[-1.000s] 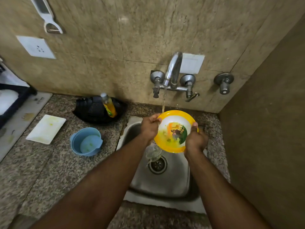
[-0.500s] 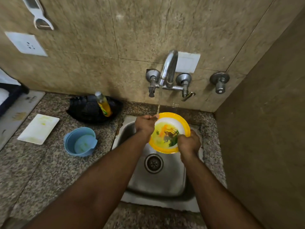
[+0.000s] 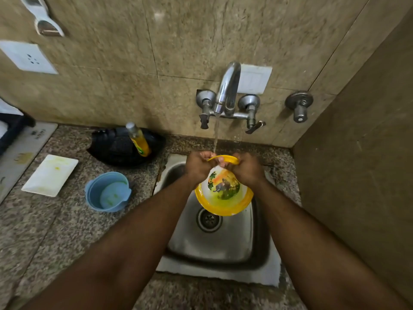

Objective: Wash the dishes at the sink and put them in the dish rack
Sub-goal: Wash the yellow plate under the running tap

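Now left hand (image 3: 199,166) and right hand (image 3: 248,168) each grip the bowl (image 3: 224,195), fingers curled over its rim.

Yellow-rimmed picture plate (image 3: 224,193) tilted steeply under running water, above sink (image 3: 214,242).

a white wall socket (image 3: 28,57) is sitting left of the tap (image 3: 226,92); a valve knob (image 3: 299,106) is sticking out right of the tap.

No legible text anywhere.
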The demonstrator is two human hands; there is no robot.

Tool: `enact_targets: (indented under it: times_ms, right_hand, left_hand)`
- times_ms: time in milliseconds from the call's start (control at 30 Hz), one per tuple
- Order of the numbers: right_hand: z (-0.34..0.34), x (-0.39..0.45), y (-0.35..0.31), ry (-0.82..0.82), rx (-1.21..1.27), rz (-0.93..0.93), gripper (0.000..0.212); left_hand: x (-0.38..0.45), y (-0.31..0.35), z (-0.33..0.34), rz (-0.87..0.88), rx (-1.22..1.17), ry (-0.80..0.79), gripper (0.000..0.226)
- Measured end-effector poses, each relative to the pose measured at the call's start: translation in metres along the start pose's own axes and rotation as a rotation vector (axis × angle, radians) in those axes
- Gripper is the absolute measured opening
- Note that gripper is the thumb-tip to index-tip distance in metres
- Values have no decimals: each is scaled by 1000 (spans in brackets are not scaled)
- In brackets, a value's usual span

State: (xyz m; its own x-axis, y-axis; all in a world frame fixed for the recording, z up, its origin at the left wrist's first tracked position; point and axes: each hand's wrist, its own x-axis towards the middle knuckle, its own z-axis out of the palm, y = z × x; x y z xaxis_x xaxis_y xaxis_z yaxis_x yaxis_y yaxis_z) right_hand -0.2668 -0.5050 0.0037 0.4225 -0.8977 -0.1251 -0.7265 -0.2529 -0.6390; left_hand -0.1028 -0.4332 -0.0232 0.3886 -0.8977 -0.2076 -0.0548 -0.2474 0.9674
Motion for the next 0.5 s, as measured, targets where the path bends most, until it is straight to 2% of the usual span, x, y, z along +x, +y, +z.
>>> enact_targets:
  times_ms: [67, 133, 233, 300, 333, 400, 433, 500]
  right_hand:
    - [5, 0, 3, 22, 129, 5, 42]
    - [10, -2, 5, 76, 268, 59, 33]
    - [9, -8, 2, 210, 462, 252, 30]
    - [16, -10, 6, 256, 533, 351, 31]
    - [23, -8, 13, 288, 588, 393, 41]
    - [34, -7, 14, 386, 646, 515, 74]
    - [35, -11, 8, 383, 647, 541, 76]
    - [30, -24, -9, 351, 617, 574, 51]
  left_hand:
    - [6, -5, -2, -28, 15, 107, 46]
    - [9, -3, -5, -42, 48, 130, 46]
    - [6, 1, -10, -43, 2, 79, 27]
    - [2, -6, -14, -61, -165, 57, 18]
    - [-3, -9, -13, -83, -279, 67, 18]
    - [-11, -15, -5, -107, -393, 171, 19]
    - [-12, -20, 0, -116, -358, 260, 23]
    - [-12, -24, 4, -150, -270, 399, 27]
